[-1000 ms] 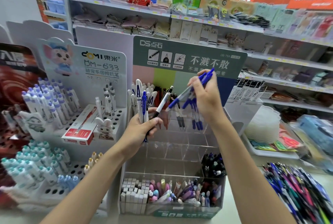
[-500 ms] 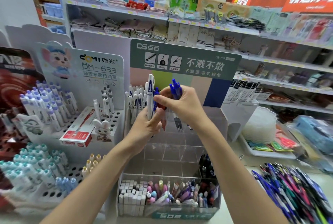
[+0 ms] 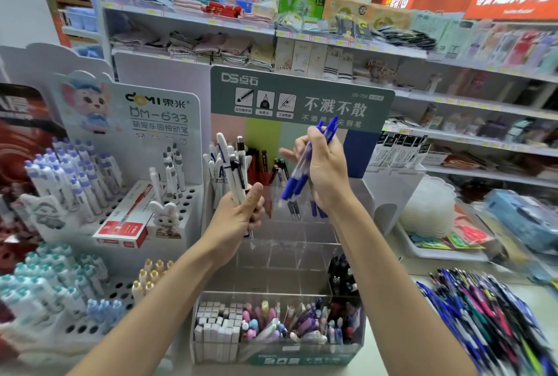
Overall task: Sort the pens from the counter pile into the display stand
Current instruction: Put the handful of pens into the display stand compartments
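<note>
A clear tiered display stand [image 3: 317, 242] with a green header card stands in the middle of the counter. My left hand [image 3: 238, 218] grips a few white pens [image 3: 232, 173] upright in front of the stand's upper left slots. My right hand [image 3: 327, 170] holds a small bunch of blue pens [image 3: 297, 179], tips down, over the upper tier's middle. White, red and black pens stand in the stand's back row [image 3: 259, 164]. The counter pile of mixed pens [image 3: 495, 318] lies at the lower right.
A white Domi pen rack [image 3: 126, 200] with a red box stands to the left. The stand's lowest tier [image 3: 271, 327] holds erasers and pastel pens. A white tray [image 3: 437, 250] with packets sits right of the stand. Store shelves rise behind.
My hands, pressed together half a second ago, have drawn apart. The right hand moved right and up with the blue pens; the left hand keeps the white pens.
</note>
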Demonstrator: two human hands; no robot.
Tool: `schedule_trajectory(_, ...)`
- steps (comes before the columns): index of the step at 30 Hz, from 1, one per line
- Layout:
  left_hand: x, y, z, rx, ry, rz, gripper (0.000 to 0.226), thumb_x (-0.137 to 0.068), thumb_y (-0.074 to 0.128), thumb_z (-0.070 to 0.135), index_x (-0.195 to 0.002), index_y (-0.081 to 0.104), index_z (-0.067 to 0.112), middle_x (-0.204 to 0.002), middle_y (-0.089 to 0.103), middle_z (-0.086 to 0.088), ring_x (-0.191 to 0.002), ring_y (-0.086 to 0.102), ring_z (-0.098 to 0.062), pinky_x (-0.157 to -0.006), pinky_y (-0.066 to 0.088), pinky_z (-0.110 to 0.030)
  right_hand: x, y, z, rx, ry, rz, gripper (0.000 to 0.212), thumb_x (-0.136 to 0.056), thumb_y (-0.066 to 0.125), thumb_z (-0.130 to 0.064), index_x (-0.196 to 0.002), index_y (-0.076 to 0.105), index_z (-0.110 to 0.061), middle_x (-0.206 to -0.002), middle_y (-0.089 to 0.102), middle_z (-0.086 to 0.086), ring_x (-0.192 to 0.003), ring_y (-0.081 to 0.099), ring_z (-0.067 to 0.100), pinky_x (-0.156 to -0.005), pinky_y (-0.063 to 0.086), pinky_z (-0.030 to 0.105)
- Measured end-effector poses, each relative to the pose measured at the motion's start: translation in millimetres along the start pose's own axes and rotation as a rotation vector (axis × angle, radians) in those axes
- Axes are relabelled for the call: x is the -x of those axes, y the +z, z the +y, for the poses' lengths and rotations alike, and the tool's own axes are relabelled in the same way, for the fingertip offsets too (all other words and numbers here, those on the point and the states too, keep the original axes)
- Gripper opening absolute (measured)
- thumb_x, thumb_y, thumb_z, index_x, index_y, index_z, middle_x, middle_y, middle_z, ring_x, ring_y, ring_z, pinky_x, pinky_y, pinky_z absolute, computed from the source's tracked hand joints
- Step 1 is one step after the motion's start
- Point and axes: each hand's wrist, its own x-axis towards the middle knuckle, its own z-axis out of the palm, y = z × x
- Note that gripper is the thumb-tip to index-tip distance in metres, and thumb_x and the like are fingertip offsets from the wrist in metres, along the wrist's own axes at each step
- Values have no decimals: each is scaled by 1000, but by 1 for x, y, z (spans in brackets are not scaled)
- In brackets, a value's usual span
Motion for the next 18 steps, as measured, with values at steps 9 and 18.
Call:
schedule_trajectory(9, -5, 28, 8, 124, -77, -126, 45, -86, 61, 22, -110, 58, -15, -114, 70, -22, -106, 68, -35, -81, 59, -32, 12, -13, 4, 108, 17, 0, 15, -105, 41, -16, -90, 43, -16, -72, 49, -1, -62, 46, 4, -64, 43, 14)
schedule_trajectory(18, -9, 73, 0, -25, -109, -127, 9, -93, 62, 6, -92, 69, 10, -85, 74, -5, -79, 70, -11, -60, 50, -19, 9, -55, 12, 268, 21, -91, 9, -102, 47, -23, -97, 44, -17, -75, 57, -1, -74, 54, 13, -88, 49, 44)
